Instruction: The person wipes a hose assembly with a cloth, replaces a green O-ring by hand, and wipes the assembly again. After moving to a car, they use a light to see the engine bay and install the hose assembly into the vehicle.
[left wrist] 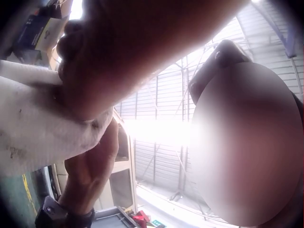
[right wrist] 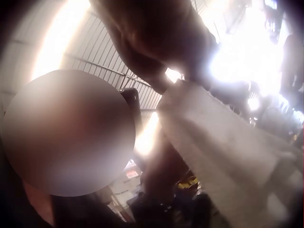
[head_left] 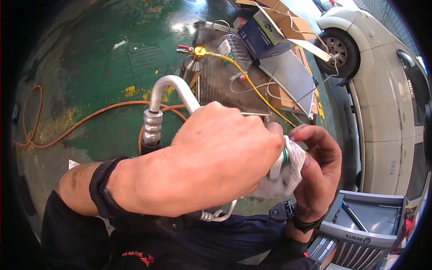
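My left hand [head_left: 220, 148] grips a bent silver metal pipe [head_left: 173, 83] near its end, the knuckles facing up. A crimped collar [head_left: 153, 126] joins this pipe to black hose, partly behind my left forearm. By the left fingers, a green ring [head_left: 284, 155] shows on the pipe's end fitting [head_left: 275, 168]. Against that end, my right hand [head_left: 321, 166] pinches a white cloth [head_left: 293, 173] between thumb and fingers. The cloth [left wrist: 38, 123] hangs below my left hand in the left wrist view, with smudges on it. It also fills much of the right wrist view.
Ahead on the green floor lie finned radiator panels [head_left: 216, 85], a plastic bottle [head_left: 234, 49], and a blue box [head_left: 263, 33]. A cylinder with a yellow hose [head_left: 245, 74] stands nearby. An orange hose [head_left: 85, 126] crosses the left. A grey tool tray [head_left: 364, 216] and light-coloured vehicle [head_left: 382, 112] are right.
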Available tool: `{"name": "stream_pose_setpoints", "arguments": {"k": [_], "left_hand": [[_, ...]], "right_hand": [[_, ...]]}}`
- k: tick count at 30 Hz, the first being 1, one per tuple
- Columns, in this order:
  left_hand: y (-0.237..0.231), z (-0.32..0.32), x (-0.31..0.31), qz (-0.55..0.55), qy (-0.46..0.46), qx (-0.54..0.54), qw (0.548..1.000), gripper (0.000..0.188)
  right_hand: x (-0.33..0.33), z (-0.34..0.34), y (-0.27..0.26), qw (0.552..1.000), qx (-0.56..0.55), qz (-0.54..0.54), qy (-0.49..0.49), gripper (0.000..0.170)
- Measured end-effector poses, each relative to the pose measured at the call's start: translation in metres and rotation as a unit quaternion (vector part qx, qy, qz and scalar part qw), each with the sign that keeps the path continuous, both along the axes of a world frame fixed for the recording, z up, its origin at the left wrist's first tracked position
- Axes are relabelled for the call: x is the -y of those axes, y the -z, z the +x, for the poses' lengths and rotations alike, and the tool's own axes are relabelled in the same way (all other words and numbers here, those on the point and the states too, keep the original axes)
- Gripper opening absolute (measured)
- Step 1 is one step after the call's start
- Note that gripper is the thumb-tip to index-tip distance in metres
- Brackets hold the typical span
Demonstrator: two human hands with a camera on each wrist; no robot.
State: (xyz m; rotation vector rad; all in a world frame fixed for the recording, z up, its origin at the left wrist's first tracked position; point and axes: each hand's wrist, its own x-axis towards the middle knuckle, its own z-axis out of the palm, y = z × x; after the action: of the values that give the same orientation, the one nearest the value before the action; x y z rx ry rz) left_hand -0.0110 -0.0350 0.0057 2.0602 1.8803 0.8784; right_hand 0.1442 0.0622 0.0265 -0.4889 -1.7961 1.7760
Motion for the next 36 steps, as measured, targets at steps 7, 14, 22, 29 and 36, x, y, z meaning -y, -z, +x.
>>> {"name": "stream_pose_setpoints", "arguments": {"k": [7,14,22,29,36], "left_hand": [[0.004,0.008,0.0,0.001,-0.033,-0.056,0.998,0.024],[0.01,0.015,-0.005,0.017,-0.038,-0.101,0.994,0.018],[0.013,0.013,-0.01,0.04,-0.002,-0.098,0.994,0.015],[0.023,0.018,-0.017,0.119,-0.036,-0.153,0.98,0.011],[0.036,0.018,-0.023,0.199,-0.053,-0.334,0.92,0.024]], "right_hand": [[0.006,0.0,-0.009,0.985,0.139,0.097,0.019,0.029],[-0.009,0.006,-0.003,0.967,0.14,0.214,-0.016,0.031],[-0.016,0.007,0.005,0.957,0.095,0.268,-0.054,0.026],[-0.016,0.006,0.02,0.986,0.066,0.151,0.008,0.017],[-0.017,0.005,0.041,0.999,0.038,0.001,0.02,0.015]]}}
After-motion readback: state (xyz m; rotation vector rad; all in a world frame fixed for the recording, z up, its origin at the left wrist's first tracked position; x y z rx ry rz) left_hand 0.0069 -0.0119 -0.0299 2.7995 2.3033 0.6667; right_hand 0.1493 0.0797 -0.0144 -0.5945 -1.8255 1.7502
